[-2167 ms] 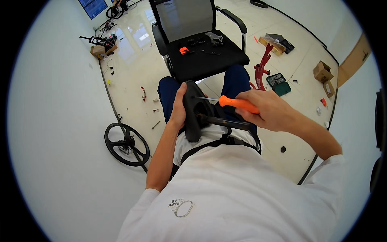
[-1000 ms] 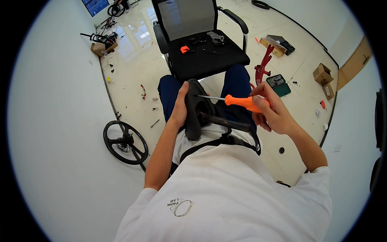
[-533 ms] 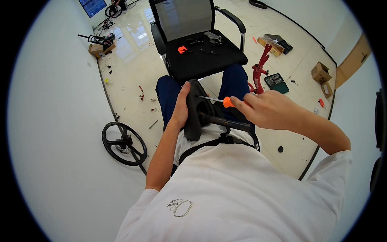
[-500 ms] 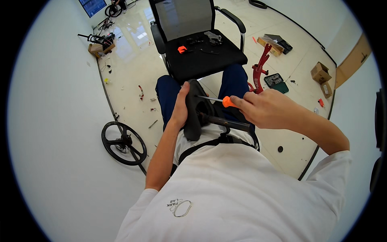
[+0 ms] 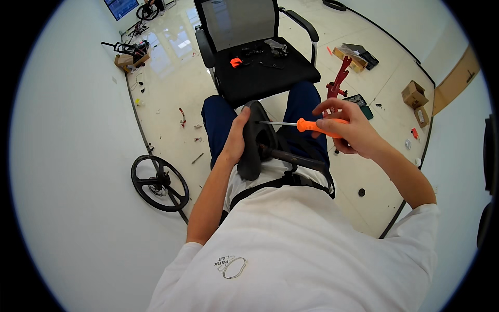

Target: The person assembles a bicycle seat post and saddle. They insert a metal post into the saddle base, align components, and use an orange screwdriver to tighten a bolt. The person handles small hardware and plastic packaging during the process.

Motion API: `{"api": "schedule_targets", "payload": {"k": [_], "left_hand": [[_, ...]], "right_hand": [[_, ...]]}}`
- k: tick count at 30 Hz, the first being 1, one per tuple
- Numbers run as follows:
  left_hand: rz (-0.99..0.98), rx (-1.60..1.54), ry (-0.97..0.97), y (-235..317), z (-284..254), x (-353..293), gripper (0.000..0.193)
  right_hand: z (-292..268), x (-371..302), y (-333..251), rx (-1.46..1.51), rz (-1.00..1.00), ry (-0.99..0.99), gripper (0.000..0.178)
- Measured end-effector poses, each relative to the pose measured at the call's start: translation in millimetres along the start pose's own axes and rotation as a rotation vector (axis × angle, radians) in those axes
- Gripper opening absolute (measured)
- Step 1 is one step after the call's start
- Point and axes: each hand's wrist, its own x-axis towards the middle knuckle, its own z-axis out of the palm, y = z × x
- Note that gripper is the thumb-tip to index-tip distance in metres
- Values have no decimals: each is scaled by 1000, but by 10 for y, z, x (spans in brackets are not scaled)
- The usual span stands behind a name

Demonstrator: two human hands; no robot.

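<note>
A black bicycle saddle (image 5: 250, 165) stands on edge over my lap, its underside facing right. My left hand (image 5: 237, 136) is closed on the saddle's left side, with the thumb up near its top end. From the underside a dark seat post (image 5: 299, 159) sticks out to the right. My right hand (image 5: 353, 127) holds the orange handle of a screwdriver (image 5: 307, 125) between thumb and fingers, with the index finger lifted off. The screwdriver's shaft runs level to the left, and its tip meets the saddle's underside.
In front of my knees stands an office chair (image 5: 265, 83) with an orange piece (image 5: 236, 62) and small dark parts on its seat. A red bicycle frame part (image 5: 339, 79) and a green tool case (image 5: 368, 112) are at the right. A black spoked wheel (image 5: 136, 183) leans by the left wall.
My right hand has shifted right along the screwdriver handle and loosened its fingers, baring more of the handle. The screwdriver now lies more level. My left hand and the saddle hardly moved.
</note>
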Motion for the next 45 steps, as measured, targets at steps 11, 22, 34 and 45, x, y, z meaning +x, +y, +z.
{"api": "schedule_targets", "payload": {"k": [11,22,34,45], "left_hand": [[148,82,-63,-139,-90,-20,30],[143,261,-2,10,87,-115,36],[29,387,-118,-445,-375,-143,76],[297,-702,49,182,-130,-220,64]], "right_hand": [[-96,8,191,-1366,-911,-54,36],[-43,-46,46,329,384,15,29],[-354,-202,179,91,25,77,34],[39,-481,112,-645,-721,54,36]]}}
